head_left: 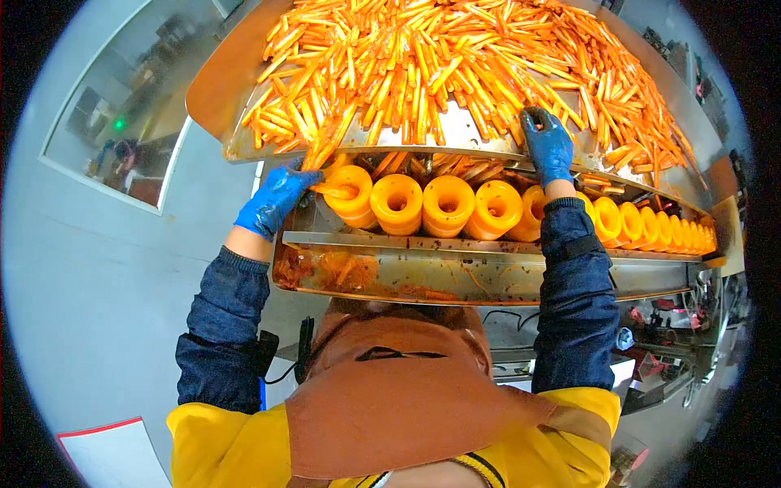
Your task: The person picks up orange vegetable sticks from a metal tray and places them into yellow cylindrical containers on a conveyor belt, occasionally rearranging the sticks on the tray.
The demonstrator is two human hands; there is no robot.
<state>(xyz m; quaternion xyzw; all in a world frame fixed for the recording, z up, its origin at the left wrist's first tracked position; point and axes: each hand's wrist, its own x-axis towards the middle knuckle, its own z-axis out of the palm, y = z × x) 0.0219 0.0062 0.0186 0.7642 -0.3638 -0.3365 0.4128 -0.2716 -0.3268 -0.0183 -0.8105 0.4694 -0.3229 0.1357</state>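
My left hand (pixel 278 197), in a blue glove smeared with orange, is closed at the left end of a row of yellow ring-mouthed cups (pixel 398 203). Its fingertips pinch an orange sauce-coated stick (pixel 332 190) that lies over the mouth of the leftmost cup (pixel 351 210). More sticks (pixel 327 145) hang over the tray edge just above this hand. My right hand (pixel 548 146), also gloved, rests at the front edge of the metal tray (pixel 464 130) beside the heaped sticks (pixel 407 65). Its fingers are curled together, and what they hold, if anything, is hidden.
Below the cups runs a metal trough (pixel 439 275) with red-orange residue and scraps. The cup row curves away to the right, with loose sticks behind it. A brown apron (pixel 407 398) covers my front. A windowed wall panel (pixel 122 106) stands at left, and machinery (pixel 667 325) at right.
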